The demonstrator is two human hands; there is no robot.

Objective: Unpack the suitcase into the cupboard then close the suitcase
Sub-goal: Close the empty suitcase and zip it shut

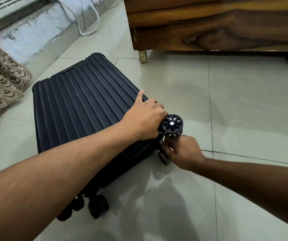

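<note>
Kneeling over the dark navy ribbed hard-shell suitcase (80, 108), I had it flat on the pale tiled floor (226, 110) w/ lid shut, wheels toward me, handle end pointing away toward the wall. Long axis ran from near-left to far-right, roughly along the ribs.

Head view, only one: my left hand (145, 117) lay over the near right corner, fingers curled over the edge beside the black spoked wheel (172, 125), thumb stretched along the shell, so gripping the case. My right hand (183, 152) was just below that wheel at the corner seam, fingers bunched as if pinching the zip pull; couldn't tell for sure, pull hidden. Both hands at same corner, right one nearer the seam.

Brown wood-grain cupboard (218, 26) stood beyond, to the right, well apart from the case. Probably zip work around that corner next.
</note>
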